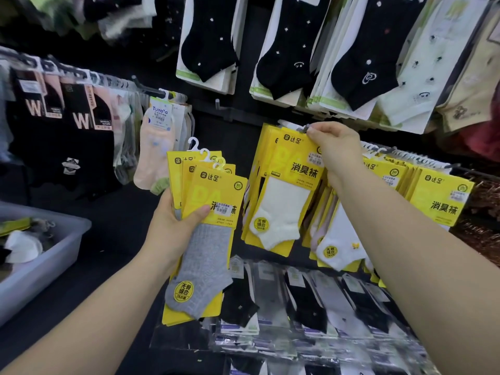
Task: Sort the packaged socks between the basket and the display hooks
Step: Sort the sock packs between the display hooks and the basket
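Observation:
My left hand [173, 226] holds a fanned stack of three yellow-carded sock packs [205, 212], a grey sock on the front one, white hooks at their tops. My right hand [334, 147] pinches the top of a yellow pack with a white sock [281, 209] at the tip of a display hook [304, 127], where more yellow packs hang behind it. Another row of yellow packs [438, 196] hangs on a hook to the right. A grey plastic basket [54, 258] with a few sock packs sits at lower left.
Black and white sock packs [297, 50] hang on the upper row. Dark packs with a "W" [78, 115] and a peach sock pack [155, 150] hang at left. Clear-bagged dark and grey socks [311, 301] fill the lowest row below my hands.

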